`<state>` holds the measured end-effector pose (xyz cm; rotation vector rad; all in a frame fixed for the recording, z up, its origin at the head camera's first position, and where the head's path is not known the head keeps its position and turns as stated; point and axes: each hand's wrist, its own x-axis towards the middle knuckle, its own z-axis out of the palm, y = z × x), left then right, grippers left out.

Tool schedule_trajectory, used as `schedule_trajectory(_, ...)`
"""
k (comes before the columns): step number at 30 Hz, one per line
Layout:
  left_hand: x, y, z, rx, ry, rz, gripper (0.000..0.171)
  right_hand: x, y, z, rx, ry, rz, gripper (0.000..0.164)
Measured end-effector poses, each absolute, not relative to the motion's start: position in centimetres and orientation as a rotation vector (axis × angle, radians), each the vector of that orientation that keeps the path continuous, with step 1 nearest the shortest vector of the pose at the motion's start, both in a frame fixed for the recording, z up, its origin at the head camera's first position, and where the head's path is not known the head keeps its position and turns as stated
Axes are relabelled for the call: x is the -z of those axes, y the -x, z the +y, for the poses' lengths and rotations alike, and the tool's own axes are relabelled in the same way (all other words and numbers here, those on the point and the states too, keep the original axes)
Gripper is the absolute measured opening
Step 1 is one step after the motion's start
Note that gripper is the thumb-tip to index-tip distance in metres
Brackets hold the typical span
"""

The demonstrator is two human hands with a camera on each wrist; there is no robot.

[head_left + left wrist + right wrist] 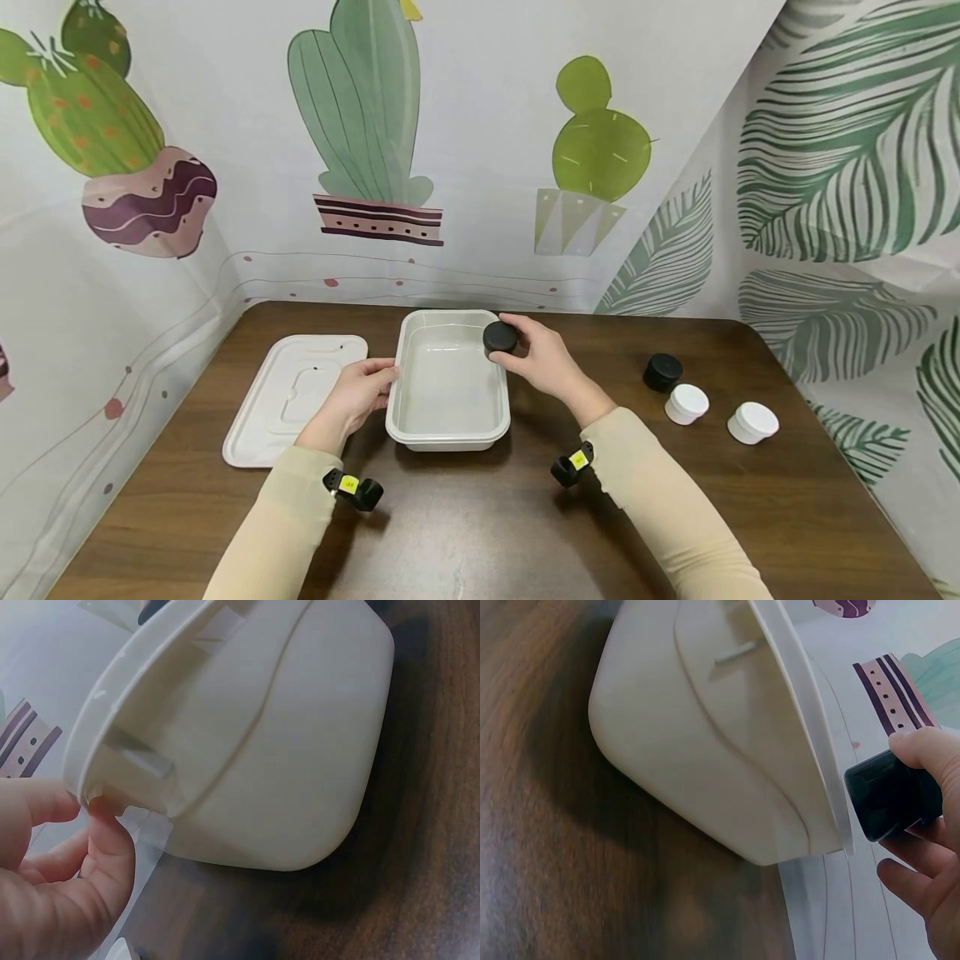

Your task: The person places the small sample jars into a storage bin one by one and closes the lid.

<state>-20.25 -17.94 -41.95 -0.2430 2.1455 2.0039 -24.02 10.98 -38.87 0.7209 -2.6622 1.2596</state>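
Above the tub's rim (448,437), black jar (499,337).

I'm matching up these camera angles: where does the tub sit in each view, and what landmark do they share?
Head: the tub is just below and left of centre, its opening showing.
Left wrist: top and centre, outer wall showing.
Right wrist: upper middle, outer wall showing.
Shared landmark: the dotted, striped pot print, upper middle, left edge and upper right respectively.
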Motion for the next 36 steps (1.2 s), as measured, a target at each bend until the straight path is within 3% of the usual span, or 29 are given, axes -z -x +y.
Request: schedule_trajectory(36, 41.4, 20.1, -17.8, -2.013, 0.256, 2.137, 0.04, 39.1, 24.4, 7.4, -1.235, -0.849, -2.694, 0.064)
